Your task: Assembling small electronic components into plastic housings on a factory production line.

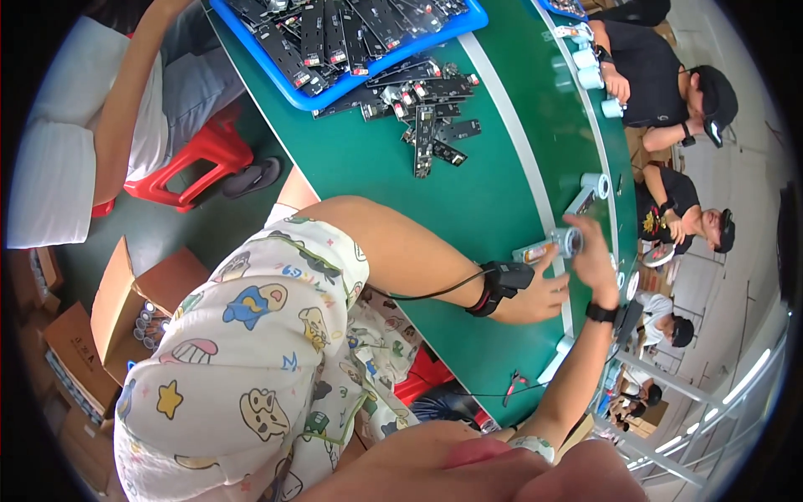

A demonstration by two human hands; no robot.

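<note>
A light-blue and white device with a round dark-centred end (572, 243) and a short flat body is between my hands above the green table. My right hand (595, 263) curls round its ring-shaped end, a black band on the wrist. On the near side, my left hand (535, 294) has a finger against the body, its other fingers bent below; a black wrist unit (502, 284) with a cable sits behind it. Just beyond the hands lies another white device with a round end (592, 186). How firmly each hand grips is partly hidden.
A blue tray (311, 102) heaped with black circuit boards stands on the green table (368, 167), with loose boards (425, 138) beside it. Red-handled pliers (514, 386) lie nearby. Co-workers sit across and at left. A red stool (196, 163) and open cartons (125, 309) occupy the floor.
</note>
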